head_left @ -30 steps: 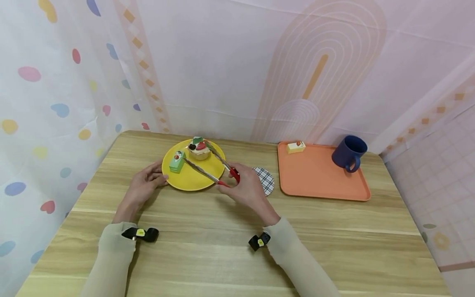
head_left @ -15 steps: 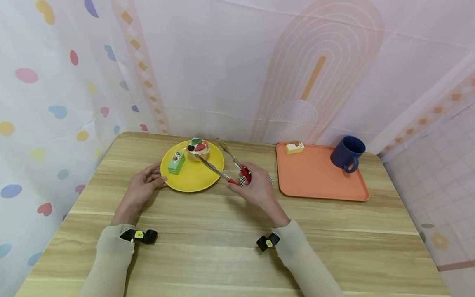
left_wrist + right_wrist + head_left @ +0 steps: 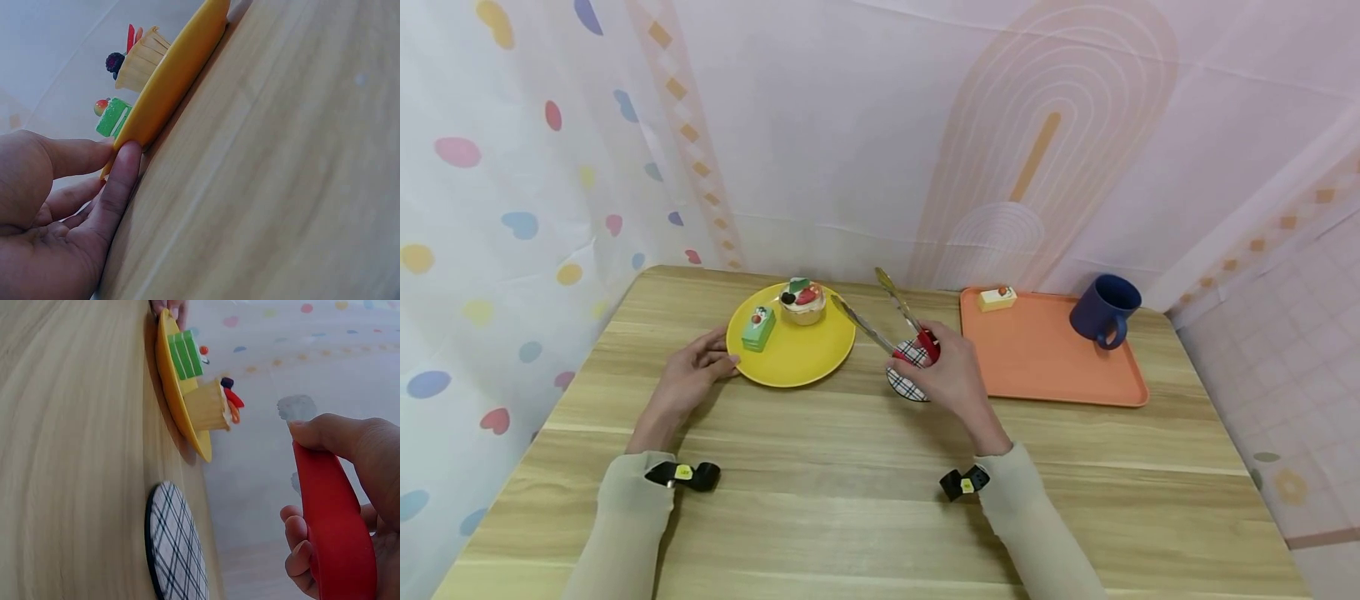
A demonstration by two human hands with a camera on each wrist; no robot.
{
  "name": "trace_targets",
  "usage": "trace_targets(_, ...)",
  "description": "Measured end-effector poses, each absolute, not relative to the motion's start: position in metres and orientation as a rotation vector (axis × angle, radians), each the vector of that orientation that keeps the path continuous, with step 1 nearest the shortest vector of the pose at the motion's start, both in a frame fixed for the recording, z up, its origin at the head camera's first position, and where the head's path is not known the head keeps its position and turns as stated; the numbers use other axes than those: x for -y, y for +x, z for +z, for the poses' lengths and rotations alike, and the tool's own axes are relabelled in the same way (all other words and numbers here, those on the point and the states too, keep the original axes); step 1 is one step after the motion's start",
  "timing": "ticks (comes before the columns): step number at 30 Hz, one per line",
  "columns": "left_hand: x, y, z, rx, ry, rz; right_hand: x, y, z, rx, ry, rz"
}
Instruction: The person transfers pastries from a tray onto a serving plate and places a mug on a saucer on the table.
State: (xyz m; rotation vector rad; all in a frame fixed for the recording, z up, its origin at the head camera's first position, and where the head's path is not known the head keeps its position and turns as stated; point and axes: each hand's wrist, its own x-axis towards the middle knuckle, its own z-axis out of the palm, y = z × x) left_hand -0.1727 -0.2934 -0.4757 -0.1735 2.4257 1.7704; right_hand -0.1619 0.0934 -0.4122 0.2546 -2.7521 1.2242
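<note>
My left hand pinches the near-left rim of a yellow plate; the left wrist view shows thumb and fingers on either side of that rim. On the plate sit a green toy cake slice and a fruit-topped cupcake. With my right hand I grip metal tongs by their red handles. The tongs' arms are spread, nothing is between their tips, and they point toward the back, right of the plate. Below them lies a round plaid coaster, partly covered by the hand.
At the right of the wooden table is an orange tray. A pale yellow toy cake slice sits at its back left corner and a dark blue mug at its right. A patterned cloth hangs behind the table.
My right hand has moved right with the tongs, away from the cupcake and over the coaster. The cupcake stays on the plate, and my left hand has kept its place at the rim.
</note>
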Motion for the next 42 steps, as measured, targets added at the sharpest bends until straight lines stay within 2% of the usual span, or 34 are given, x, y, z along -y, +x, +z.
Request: trace_targets(42,0.293,-0.171,-0.475,-2.455,-0.187,1.733,-0.161,-0.164,-0.405,2.693,0.013,1.184)
